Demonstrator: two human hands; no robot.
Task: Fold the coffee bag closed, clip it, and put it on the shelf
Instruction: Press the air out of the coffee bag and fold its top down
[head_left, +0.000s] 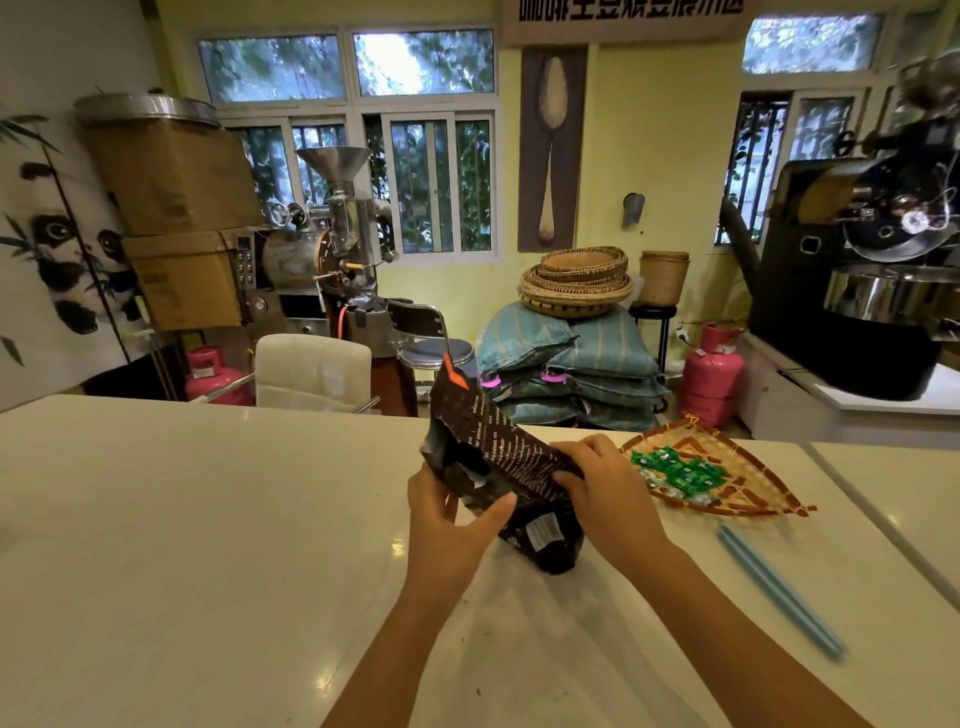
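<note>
1. White glossy counter (182, 545) fills the near field, both bare forearms coming in from the bottom edge.
2. Pale blue bar clip (779, 590) lies on the counter to the right, well apart from the hands, blurred.
3. Left hand (449, 525) grips the dark coffee bag (511, 467) at its torn open mouth, thumb across the front, fingers behind.
4. Right hand (605, 491) is clamped on the bag's right side edge, fingers wrapped over the printed panel.
5. Bag base rests on the counter at centre, body tilted, top pointing up and left; mouth open, not folded.
6. Woven tray (748, 491) just right of the right hand, holding green wrapped sachets (680, 470).
7. Past the counter: white padded chair (311, 371), round stool (436, 353), stacked blue-green sacks (576, 364), two pink gas cylinders (711, 371).
8. Far wall: small drum roaster with hopper (332, 228) on the left, cardboard boxes (176, 218) beside it, stacked baskets (576, 280), large black roaster (872, 270) on the right, barred windows behind.
</note>
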